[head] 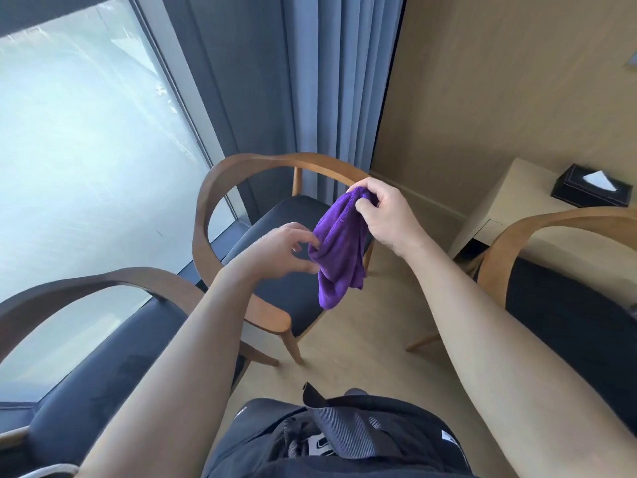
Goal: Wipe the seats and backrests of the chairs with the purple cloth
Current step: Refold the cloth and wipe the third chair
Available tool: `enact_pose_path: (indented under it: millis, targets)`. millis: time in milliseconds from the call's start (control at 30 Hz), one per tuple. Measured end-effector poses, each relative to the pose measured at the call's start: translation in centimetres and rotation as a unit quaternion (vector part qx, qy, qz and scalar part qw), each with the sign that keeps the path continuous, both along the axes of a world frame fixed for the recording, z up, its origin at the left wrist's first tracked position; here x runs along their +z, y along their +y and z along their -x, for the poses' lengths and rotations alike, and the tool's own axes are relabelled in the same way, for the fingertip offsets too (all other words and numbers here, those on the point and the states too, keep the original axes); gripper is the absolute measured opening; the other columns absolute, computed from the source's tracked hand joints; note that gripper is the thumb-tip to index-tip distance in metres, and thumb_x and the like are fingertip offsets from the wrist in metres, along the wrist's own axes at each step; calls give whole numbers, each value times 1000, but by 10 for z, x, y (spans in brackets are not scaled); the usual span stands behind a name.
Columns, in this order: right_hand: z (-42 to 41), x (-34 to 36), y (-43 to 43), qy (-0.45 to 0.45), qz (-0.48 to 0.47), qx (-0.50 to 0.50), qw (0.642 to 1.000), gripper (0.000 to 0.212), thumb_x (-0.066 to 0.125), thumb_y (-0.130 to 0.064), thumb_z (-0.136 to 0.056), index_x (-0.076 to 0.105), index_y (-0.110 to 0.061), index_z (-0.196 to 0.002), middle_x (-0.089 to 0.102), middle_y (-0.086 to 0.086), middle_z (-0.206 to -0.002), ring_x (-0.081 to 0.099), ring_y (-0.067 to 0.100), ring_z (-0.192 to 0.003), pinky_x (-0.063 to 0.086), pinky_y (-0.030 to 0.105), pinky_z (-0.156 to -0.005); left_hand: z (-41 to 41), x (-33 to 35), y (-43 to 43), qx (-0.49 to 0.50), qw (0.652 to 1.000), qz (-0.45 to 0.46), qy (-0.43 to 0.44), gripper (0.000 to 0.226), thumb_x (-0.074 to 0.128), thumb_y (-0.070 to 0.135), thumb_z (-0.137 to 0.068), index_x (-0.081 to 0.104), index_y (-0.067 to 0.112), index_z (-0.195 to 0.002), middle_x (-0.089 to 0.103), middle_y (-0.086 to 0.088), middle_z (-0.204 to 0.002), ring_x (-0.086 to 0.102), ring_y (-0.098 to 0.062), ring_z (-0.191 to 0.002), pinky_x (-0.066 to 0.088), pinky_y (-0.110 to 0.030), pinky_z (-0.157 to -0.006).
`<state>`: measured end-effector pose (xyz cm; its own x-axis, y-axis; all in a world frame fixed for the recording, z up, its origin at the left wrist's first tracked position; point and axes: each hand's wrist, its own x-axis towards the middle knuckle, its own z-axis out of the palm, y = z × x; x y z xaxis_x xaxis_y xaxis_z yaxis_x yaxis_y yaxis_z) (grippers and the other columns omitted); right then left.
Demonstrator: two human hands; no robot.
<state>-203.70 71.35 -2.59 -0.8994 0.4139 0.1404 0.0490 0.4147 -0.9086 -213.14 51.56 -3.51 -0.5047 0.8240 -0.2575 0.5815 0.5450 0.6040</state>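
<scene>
A person's right grip [386, 215] pinches the top of a purple cloth [339, 250], which hangs mid-air before a chair [241, 167] at 12 o'clock. The left grip [275, 251], fingers curled, touches the cloth's 9 o'clock edge; whether it pinches, I cannot tell. A second chair [86, 281] stands at 8 o'clock, a third chair [551, 222] at 3 o'clock.

Purple cloth [339, 243], dark navy chair seat [275, 243], tan wooden backrest [220, 188], grey-blue curtain [331, 81], black tissue box [586, 191]

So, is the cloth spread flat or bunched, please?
Bunched: the cloth hangs in loose folds from the right hand; the left hand touches its side.
</scene>
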Motion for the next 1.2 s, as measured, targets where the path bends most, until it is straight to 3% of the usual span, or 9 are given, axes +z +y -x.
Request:
enact_pose_path:
  millis: [167, 300, 433, 500, 600, 733, 900, 1033, 1200]
  targets:
    - [-8, -1, 19, -30, -79, -39, 996, 28, 47, -7, -89, 62, -31, -90, 62, -19, -78, 55, -9, -74, 38, 3, -59, 20, 18, 3, 109, 989, -100, 10, 14, 79, 28, -83, 71, 17, -82, 70, 12, -99, 66, -3, -86, 57, -43, -84]
    - [-5, 4, 29, -72, -120, -55, 989, 21, 50, -7, -90, 60, -24, -93, 55, -16, -76, 51, -5, -62, 34, 5, -50, 32, 36, 14, 127, 978, -162, 14, 12, 70, 26, -91, 59, 22, -87, 69, 9, -87, 69, -12, -80, 54, -42, -74]
    - [8, 13, 29, -118, -92, -4, 989, 17, 60, -20, -83, 54, -32, -93, 55, -13, -97, 54, 2, -77, 38, 13, -59, 35, 41, 34, 107, 969, -222, -30, 7, 60, 11, -96, 54, 13, -99, 67, -14, -95, 66, -35, -88, 54, -45, -86]
    - [14, 15, 28, -160, -33, 71, 984, 41, 69, -42, -76, 49, -40, -112, 53, -17, -115, 56, 2, -90, 44, 19, -67, 38, 41, 40, 88, 965, -245, -26, 9, 60, 7, -95, 53, 12, -98, 65, -13, -91, 62, -37, -82, 50, -31, -79]
    - [30, 13, 20, -177, 21, 138, 974, 84, 78, -68, -67, 39, -46, -139, 56, -21, -129, 58, 2, -110, 50, 26, -88, 47, 43, 46, 82, 956, -279, -51, 13, 61, 4, -94, 52, 13, -97, 62, 0, -82, 55, -26, -72, 45, -31, -74]
    - [60, 9, 12, -149, 27, 135, 979, 25, 69, -59, -83, 68, -45, -103, 72, -21, -99, 68, 5, -93, 52, 31, -82, 72, 43, 45, 97, 945, -303, -77, 20, 65, 4, -92, 51, 10, -105, 66, -5, -89, 55, -15, -73, 49, -32, -72]
    - [86, 14, 14, -123, 122, 171, 970, 25, 67, -42, -91, 71, -29, -111, 74, 0, -108, 70, 21, -102, 55, 44, -93, 108, 30, 31, 73, 939, -263, -208, 30, 65, 34, -95, 59, 21, -121, 70, 5, -112, 66, -9, -105, 52, -23, -86]
    - [101, 23, 26, -62, 186, 132, 972, 24, 68, -28, -91, 71, -10, -107, 72, 17, -104, 70, 26, -95, 56, 44, -88, 123, 7, 29, -6, 942, -147, -302, 48, 74, 51, -83, 63, 26, -122, 70, 2, -122, 65, -17, -116, 51, -37, -100]
    - [114, 18, 51, -65, 93, 60, 992, 4, 71, -29, -90, 72, -26, -88, 73, -10, -83, 69, 12, -79, 53, 28, -73, 136, -3, 39, 21, 963, -120, -241, 47, 76, 57, -76, 69, 26, -110, 74, 2, -110, 69, -17, -107, 51, -50, -99]
